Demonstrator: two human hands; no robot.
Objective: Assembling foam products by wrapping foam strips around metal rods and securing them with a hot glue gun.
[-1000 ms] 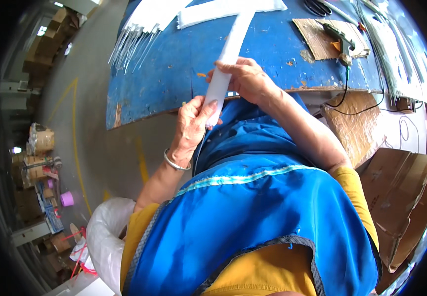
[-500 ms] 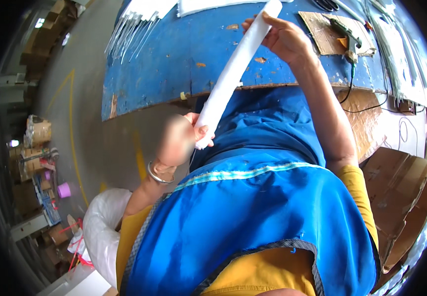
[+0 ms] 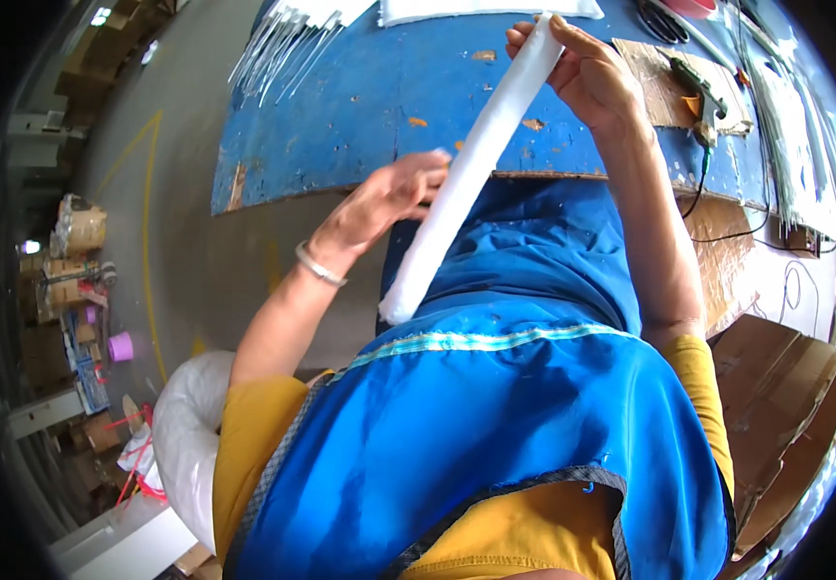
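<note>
A: Right hand now up over the blue table, fingers curled round the top end of the long white strip. A second ago it gripped lower, at the table's near edge.

B: And the left hand?

A: Pinching the strip's middle, just off the table's edge. The strip has stretched out, slanting from the table down to the blue apron.

B: So it's being pulled out straight, I'd judge.

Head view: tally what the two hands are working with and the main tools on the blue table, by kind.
White strip, held by left hand and right hand: 1
Glue gun: 1
Bundle of thin white rods: 1
Blue table: 1
Total: 4
</note>
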